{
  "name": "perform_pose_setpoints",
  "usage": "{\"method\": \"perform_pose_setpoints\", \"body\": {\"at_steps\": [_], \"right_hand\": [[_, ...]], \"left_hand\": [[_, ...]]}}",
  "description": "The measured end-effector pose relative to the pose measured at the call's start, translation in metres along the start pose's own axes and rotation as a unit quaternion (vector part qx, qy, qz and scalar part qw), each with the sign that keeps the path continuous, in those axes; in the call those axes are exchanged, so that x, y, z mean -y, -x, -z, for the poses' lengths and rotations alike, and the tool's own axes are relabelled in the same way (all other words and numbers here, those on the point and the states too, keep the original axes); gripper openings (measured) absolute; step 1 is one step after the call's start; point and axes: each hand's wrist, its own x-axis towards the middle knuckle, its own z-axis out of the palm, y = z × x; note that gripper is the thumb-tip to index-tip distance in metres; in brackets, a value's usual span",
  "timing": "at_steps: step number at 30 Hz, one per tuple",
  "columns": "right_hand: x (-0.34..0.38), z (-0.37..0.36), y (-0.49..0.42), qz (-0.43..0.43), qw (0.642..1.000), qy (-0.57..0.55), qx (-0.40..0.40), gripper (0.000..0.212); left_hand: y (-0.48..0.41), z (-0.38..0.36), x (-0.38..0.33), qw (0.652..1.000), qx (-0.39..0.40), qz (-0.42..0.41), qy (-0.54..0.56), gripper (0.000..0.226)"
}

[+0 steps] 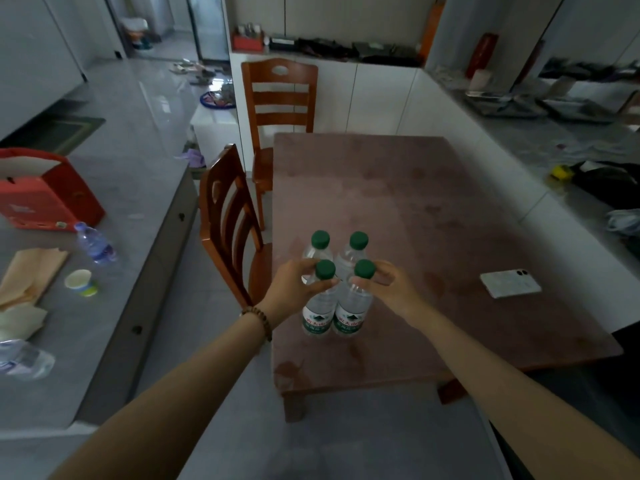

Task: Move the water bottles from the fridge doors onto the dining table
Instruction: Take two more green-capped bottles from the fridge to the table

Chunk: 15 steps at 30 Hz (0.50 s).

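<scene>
Head view: looking down over a brown counter [398,202].
Water bottles: four green-capped bottles are standing upright in a tight square near the counter's 7 o'clock corner.
Front pair: the front-left bottle [316,318] and front-right bottle [350,318] are standing side by side, labels facing the camera.
Back pair: the back-left bottle [319,241] and back-right bottle [358,241] are standing just behind, at 12 o'clock of the front pair.
Left hand [294,289]: reaching in from 7 o'clock, fingers curling round the front-left bottle's neck under the cap; a bead bracelet [260,321] is sitting on the wrist.
Right hand [389,289]: reaching in from 5 o'clock, gripping the front-right bottle's neck the same way.
Phone [510,284]: lying flat on the counter at 3 o'clock of the bottles, well apart.
Chairs: a near chair [228,220] is standing at 10 o'clock of the bottles, a far chair [278,95] at 11 o'clock.
Grey side counter [138,202]: carrying a red bag [45,192], a small bottle [97,244] and a paper cup [81,282] at 9 o'clock.
</scene>
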Motion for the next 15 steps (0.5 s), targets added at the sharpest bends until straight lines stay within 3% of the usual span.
{"method": "perform_pose_setpoints", "body": {"at_steps": [5,10,15], "right_hand": [[0.004,0.005,-0.001,0.001,0.999,0.032,0.034,0.025],[0.004,0.006,-0.001,-0.010,0.998,0.048,0.042,0.036],[0.009,0.003,0.007,-0.006,0.998,0.056,0.030,0.043]], "left_hand": [[0.000,0.000,-0.004,1.000,0.015,-0.006,-0.019,0.021],[0.006,-0.002,-0.003,1.000,0.010,0.013,-0.025,0.018],[0.014,-0.004,-0.017,0.999,-0.015,0.033,-0.021,0.048]]}}
